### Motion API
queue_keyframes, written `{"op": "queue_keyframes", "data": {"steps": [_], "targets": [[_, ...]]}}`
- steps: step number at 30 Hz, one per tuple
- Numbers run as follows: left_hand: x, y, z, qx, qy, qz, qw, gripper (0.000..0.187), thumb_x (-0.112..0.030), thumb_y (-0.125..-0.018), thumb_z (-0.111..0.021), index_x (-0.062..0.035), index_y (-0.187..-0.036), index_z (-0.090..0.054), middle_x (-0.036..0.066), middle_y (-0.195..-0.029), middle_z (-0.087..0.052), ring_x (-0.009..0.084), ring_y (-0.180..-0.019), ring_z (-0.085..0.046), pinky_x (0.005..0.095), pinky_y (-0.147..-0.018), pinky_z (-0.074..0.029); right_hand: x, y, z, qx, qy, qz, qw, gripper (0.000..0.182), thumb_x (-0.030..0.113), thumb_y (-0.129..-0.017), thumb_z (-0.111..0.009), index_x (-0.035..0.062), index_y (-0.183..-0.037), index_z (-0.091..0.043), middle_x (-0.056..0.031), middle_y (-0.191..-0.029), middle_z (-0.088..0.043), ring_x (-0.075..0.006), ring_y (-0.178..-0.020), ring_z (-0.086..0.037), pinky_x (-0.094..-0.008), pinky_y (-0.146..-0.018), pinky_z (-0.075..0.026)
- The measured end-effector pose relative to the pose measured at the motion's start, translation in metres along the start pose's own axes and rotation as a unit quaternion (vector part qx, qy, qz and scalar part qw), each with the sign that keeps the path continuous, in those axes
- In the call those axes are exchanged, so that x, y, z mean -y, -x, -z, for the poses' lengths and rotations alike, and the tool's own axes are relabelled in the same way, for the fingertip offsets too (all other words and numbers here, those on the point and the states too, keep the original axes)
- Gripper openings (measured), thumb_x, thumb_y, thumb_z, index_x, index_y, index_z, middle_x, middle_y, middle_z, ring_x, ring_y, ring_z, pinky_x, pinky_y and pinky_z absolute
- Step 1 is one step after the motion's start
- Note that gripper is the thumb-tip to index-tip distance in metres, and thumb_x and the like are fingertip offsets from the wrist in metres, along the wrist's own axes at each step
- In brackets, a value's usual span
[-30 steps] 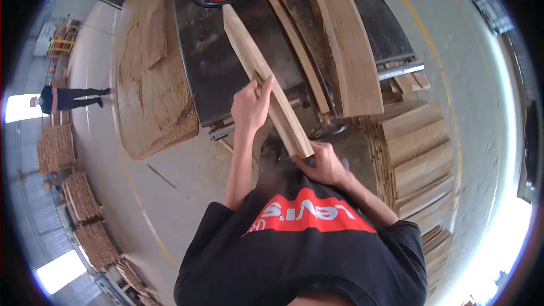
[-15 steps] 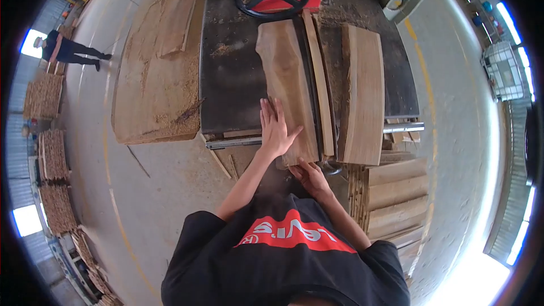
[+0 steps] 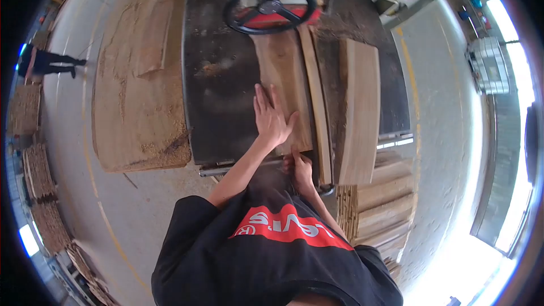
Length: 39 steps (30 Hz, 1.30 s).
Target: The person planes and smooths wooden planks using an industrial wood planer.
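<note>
A wooden board (image 3: 286,73) with one wavy edge lies lengthwise on the dark machine table (image 3: 218,99). Its far end passes beneath the black handwheel (image 3: 269,7). My left hand (image 3: 272,122) rests flat on the board's left side, fingers spread. At the near end, my right hand (image 3: 299,169) has its thumb over the edge and its fingers curled below, partly hidden. Just right of the board runs a narrow wooden strip (image 3: 315,96).
Another wide board (image 3: 361,107) lies on the right of the table. To the left is a large wood-topped surface (image 3: 136,96) with sawdust and a slab. Stacked planks (image 3: 385,198) sit low at right. A person (image 3: 51,62) stands far left.
The board has slid forward, its far end now under the handwheel. Both hands have moved forward with it along the table. My view has shifted slightly.
</note>
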<state>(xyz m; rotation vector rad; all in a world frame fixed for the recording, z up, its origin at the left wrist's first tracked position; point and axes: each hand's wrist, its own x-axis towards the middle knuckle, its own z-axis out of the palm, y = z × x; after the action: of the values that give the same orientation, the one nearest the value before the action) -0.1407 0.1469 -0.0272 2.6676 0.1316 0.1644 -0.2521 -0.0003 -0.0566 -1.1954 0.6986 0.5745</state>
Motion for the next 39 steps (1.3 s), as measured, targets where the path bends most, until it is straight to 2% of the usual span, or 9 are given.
{"op": "queue_keyframes", "data": {"steps": [9, 13, 19, 25, 31, 32, 34, 37, 39], "targets": [[0.132, -0.109, 0.057, -0.019, 0.095, -0.092, 0.991, 0.104, -0.048, -0.090, -0.080, 0.0045, -0.163, -0.027, 0.037, -0.168, -0.022, 0.0538, -0.159, -0.013, 0.0629, -0.128, -0.018, 0.064, -0.044, -0.063, -0.064, 0.008, 0.007, 0.998, 0.047, 0.048, -0.104, -0.070, 0.0044, -0.085, -0.070, -0.0007, -0.067, -0.062, -0.0102, -0.053, -0.056, -0.0258, -0.047, -0.043], [0.266, -0.152, 0.128, -0.175, -0.054, 0.039, 0.982, 0.089, -0.050, -0.095, -0.074, 0.0001, -0.160, -0.040, 0.037, -0.165, -0.031, 0.0543, -0.158, -0.020, 0.0630, -0.128, -0.020, 0.088, -0.066, -0.074, -0.065, 0.028, 0.002, 0.997, 0.048, 0.046, -0.104, -0.070, 0.0015, -0.085, -0.071, -0.0023, -0.066, -0.064, -0.0112, -0.051, -0.058, -0.0266, -0.046, -0.044], [0.411, -0.197, 0.182, -0.145, -0.127, 0.285, 0.939, 0.132, -0.077, -0.068, -0.084, -0.0024, -0.165, -0.033, 0.034, -0.168, -0.027, 0.0529, -0.158, -0.019, 0.0672, -0.126, -0.016, 0.121, -0.094, -0.103, -0.069, 0.018, -0.008, 0.997, 0.046, 0.047, -0.104, -0.070, 0.0033, -0.089, -0.069, 0.0006, -0.067, -0.061, -0.0098, -0.055, -0.057, -0.0245, -0.048, -0.044], [0.391, -0.203, 0.205, -0.022, -0.102, 0.370, 0.923, 0.132, -0.072, -0.059, -0.090, -0.0105, -0.164, -0.040, 0.025, -0.164, -0.041, 0.0443, -0.152, -0.036, 0.0652, -0.123, -0.030, 0.128, -0.114, -0.137, -0.049, 0.089, 0.095, 0.990, 0.049, 0.048, -0.108, -0.062, -0.0001, -0.098, -0.070, -0.0101, -0.078, -0.073, -0.0197, -0.061, -0.071, -0.0290, -0.052, -0.056], [0.313, -0.131, 0.192, -0.120, -0.048, 0.381, 0.915, 0.112, -0.059, -0.058, -0.095, -0.0058, -0.149, -0.059, 0.025, -0.142, -0.062, 0.0431, -0.138, -0.054, 0.0628, -0.112, -0.044, 0.121, -0.113, -0.110, 0.111, 0.082, 0.149, 0.979, 0.038, 0.033, -0.112, -0.057, -0.0029, -0.113, -0.069, -0.0141, -0.093, -0.077, -0.0229, -0.080, -0.077, -0.0340, -0.069, -0.063], [0.301, -0.111, 0.183, -0.154, 0.075, 0.380, 0.909, 0.105, -0.058, -0.061, -0.094, -0.0053, -0.146, -0.061, 0.024, -0.135, -0.066, 0.0413, -0.131, -0.060, 0.0601, -0.109, -0.048, 0.116, -0.112, -0.102, 0.113, 0.084, 0.147, 0.979, 0.033, 0.027, -0.113, -0.055, -0.0018, -0.116, -0.070, -0.0129, -0.097, -0.077, -0.0221, -0.085, -0.077, -0.0342, -0.076, -0.063], [0.284, -0.062, 0.164, -0.211, 0.308, 0.367, 0.852, 0.092, -0.054, -0.066, -0.092, -0.0041, -0.139, -0.066, 0.022, -0.121, -0.074, 0.0378, -0.116, -0.071, 0.0545, -0.102, -0.056, 0.102, -0.109, -0.088, 0.109, 0.094, 0.185, 0.972, 0.032, 0.027, -0.112, -0.057, -0.0016, -0.117, -0.069, -0.0129, -0.096, -0.077, -0.0214, -0.083, -0.077, -0.0327, -0.073, -0.062], [0.257, 0.023, 0.146, -0.153, 0.669, 0.402, 0.607, 0.087, -0.048, -0.073, -0.088, -0.0027, -0.143, -0.062, 0.019, -0.106, -0.078, 0.0342, -0.098, -0.077, 0.0488, -0.095, -0.060, 0.077, -0.083, -0.073, 0.102, 0.106, 0.214, 0.966, 0.030, 0.025, -0.112, -0.058, -0.0020, -0.116, -0.070, -0.0120, -0.095, -0.077, -0.0196, -0.082, -0.076, -0.0319, -0.073, -0.061], [0.208, 0.068, 0.149, -0.064, 0.881, 0.172, 0.435, 0.096, -0.056, -0.081, -0.073, 0.0067, -0.150, -0.048, 0.028, -0.133, -0.066, 0.0394, -0.108, -0.071, 0.0484, -0.085, -0.061, 0.061, -0.071, -0.060, 0.110, 0.114, 0.224, 0.962, 0.029, 0.023, -0.113, -0.056, -0.0022, -0.113, -0.071, -0.0117, -0.095, -0.077, -0.0194, -0.081, -0.076, -0.0335, -0.074, -0.060]]}}
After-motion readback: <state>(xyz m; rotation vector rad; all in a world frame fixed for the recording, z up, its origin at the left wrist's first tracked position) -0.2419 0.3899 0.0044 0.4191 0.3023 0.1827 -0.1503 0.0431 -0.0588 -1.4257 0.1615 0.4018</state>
